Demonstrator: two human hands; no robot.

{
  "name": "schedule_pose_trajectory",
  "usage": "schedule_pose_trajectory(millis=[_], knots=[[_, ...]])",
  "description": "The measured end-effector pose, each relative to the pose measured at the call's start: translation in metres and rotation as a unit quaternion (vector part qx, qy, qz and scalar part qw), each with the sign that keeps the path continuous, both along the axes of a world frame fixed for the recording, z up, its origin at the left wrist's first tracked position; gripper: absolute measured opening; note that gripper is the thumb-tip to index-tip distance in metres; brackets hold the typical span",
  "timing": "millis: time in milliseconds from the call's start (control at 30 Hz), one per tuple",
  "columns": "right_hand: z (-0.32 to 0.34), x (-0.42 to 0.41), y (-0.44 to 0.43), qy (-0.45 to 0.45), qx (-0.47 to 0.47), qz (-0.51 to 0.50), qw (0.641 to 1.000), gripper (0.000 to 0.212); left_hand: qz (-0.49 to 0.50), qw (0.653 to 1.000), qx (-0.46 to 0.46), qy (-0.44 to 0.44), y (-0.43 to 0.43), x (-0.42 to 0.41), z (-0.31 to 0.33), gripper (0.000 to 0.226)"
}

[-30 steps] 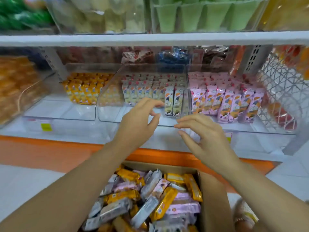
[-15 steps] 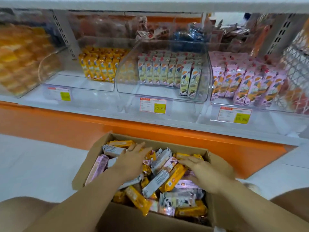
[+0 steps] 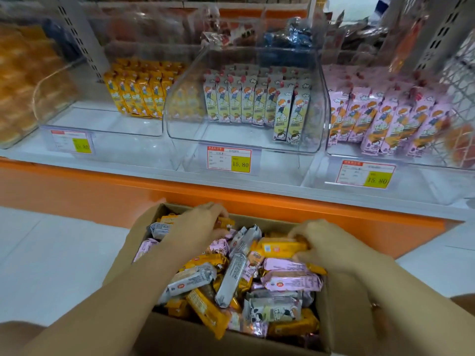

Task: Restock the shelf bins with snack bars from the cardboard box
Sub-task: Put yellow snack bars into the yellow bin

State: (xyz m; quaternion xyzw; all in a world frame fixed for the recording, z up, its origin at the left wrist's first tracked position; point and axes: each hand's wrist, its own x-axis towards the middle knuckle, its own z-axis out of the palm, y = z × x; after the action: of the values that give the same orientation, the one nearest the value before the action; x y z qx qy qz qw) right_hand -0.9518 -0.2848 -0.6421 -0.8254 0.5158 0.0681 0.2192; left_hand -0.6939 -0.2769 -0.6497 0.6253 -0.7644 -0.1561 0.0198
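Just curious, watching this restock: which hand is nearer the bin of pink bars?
Right. The right hand is in the box below the pink bin; the left hand is further left.

Floor point(image 3: 51, 265): pale tiles, evenly lit. Shelving: white shelf board point(image 3: 154, 160) above orange base panel point(image 3: 77, 191); grey perforated upright point(image 3: 74, 34); wire mesh point(image 3: 460, 98) at right.
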Motion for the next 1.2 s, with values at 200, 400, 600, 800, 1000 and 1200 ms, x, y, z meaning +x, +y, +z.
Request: schedule_pose_trajectory(millis=[200,400,600,800,1000,1200], knots=[[0.039,0.003,0.018,-0.315,0.176,-0.092,0.928,0.02,0.071,0.968,0.069,0.23,0.008,0.009,0.064,0.046],[0.067,0.038,0.032,-0.49,0.255,-0.151,0.82,0.031,0.069,0.874,0.097,0.472,0.021,0.025,0.111,0.03],[0.112,0.079,0.023,-0.452,0.116,-0.074,0.881,0.024,0.083,0.833,0.041,0.546,0.022,0.039,0.128,0.025],[0.147,0.137,0.006,-0.404,-0.042,-0.011,0.914,0.049,0.109,0.814,-0.083,0.564,0.014,0.076,0.146,0.015],[0.169,0.208,-0.027,-0.385,-0.134,0.035,0.912,0.042,0.142,0.794,-0.196,0.558,0.002,0.125,0.16,0.032],[0.184,0.284,-0.063,-0.426,-0.167,0.044,0.888,0.028,0.165,0.775,-0.274,0.545,-0.02,0.173,0.171,0.022]])
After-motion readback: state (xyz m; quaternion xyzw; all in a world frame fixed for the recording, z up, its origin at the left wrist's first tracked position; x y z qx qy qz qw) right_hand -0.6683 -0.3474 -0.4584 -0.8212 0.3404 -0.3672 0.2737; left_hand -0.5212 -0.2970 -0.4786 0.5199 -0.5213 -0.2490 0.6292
